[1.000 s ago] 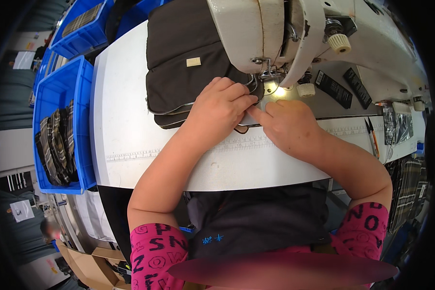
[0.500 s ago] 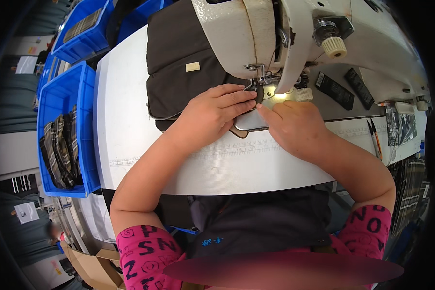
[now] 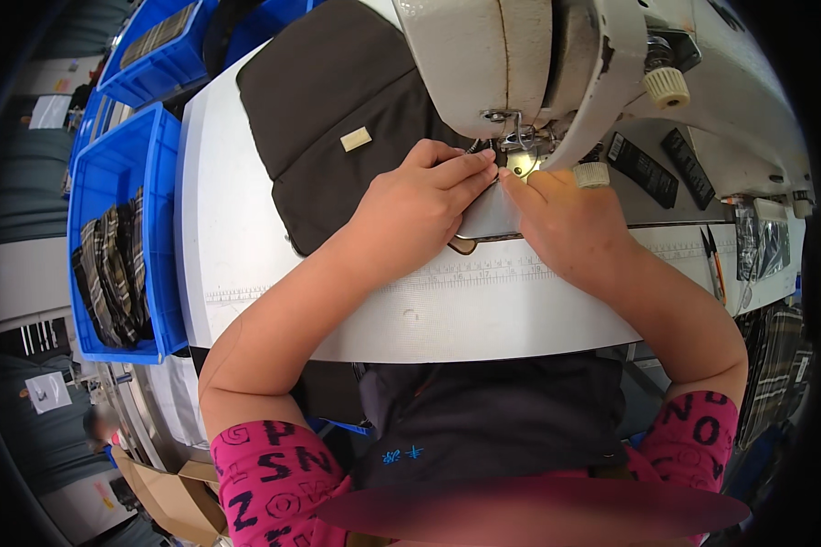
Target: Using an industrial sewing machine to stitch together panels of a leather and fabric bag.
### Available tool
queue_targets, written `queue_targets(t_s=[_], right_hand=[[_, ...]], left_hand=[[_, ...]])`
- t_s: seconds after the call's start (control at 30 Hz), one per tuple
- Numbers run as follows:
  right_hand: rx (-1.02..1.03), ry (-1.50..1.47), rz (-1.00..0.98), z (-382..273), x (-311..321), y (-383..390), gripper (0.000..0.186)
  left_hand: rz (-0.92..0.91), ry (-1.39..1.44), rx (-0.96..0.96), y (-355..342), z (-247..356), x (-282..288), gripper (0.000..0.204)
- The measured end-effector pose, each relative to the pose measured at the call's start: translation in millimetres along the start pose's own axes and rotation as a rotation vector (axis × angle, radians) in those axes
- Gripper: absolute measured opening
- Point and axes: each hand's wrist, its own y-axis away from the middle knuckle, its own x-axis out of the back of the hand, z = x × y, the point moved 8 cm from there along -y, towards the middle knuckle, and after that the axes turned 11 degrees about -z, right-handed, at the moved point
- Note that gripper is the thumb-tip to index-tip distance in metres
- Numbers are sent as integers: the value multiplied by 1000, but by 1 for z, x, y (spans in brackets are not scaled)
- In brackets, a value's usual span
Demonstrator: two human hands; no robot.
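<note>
A dark brown fabric bag piece (image 3: 319, 100) with a small cream label (image 3: 357, 139) lies left of the sewing machine (image 3: 474, 73), its edge running to the needle area. My left hand (image 3: 420, 205) presses on that edge, its fingers closed together just in front of the presser foot (image 3: 520, 139). Dark zipper teeth show beside its fingertips. Close by on the right, my right hand (image 3: 570, 214) is curled, with the index fingertip at the fabric's edge beside the lit needle plate. Its thumb is hidden. A small tan-edged tab (image 3: 463, 245) pokes out below my left hand.
Blue bins (image 3: 123, 237) with folded plaid fabric stand on the left. Right of the needle lie two black tags (image 3: 643, 171), dark tweezers and an orange pen (image 3: 716, 264), and a clear plastic packet (image 3: 762, 239). A printed ruler (image 3: 520, 270) crosses the white table.
The bag piece has turned clockwise, its near left corner swinging up and its far part shifting left. Both hands have moved slightly right and stay beside the needle.
</note>
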Motion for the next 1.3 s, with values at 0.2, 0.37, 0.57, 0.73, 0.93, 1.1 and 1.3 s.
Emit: queue_targets(t_s=[0.2,0.37,0.57,0.73,0.93,1.1,1.3], right_hand=[[-1,2,29,1,3,0,43],[-24,-41,27,5,-1,0,40],[-16,-6,22,5,1,-1,39],[-33,-32,-62,7,2,1,39],[53,-179,-37,3,6,6,33],[119,-234,-94,-3,0,9,42],[150,-174,-57,-12,2,11,20]], left_hand=[[51,-85,56,-3,15,-7,50],[65,-205,126,-10,26,-12,50],[-18,-325,229,-18,35,-18,48],[13,-221,264,-16,32,-13,48],[94,45,276,-2,25,2,49],[55,104,281,-3,25,2,36],[-1,217,274,-9,15,4,34]])
